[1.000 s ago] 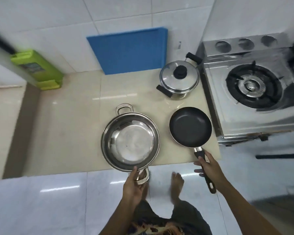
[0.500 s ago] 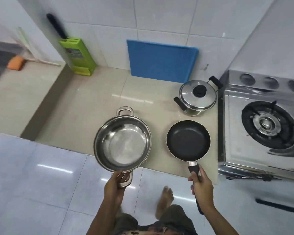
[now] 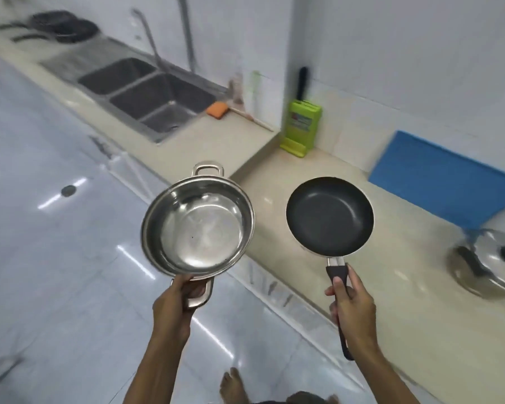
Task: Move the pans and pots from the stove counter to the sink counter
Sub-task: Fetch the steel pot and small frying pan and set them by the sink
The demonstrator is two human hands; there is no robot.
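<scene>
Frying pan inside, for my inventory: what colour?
Black, in the head view: frying pan.

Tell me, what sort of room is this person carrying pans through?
Most likely a home kitchen: a double steel sink is set into a long stone counter, a green knife block stands by the tiled wall, and a lidded pot sits nearby.

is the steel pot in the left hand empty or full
Empty. The steel pot held by the left hand shows its bare shiny bottom.
</scene>
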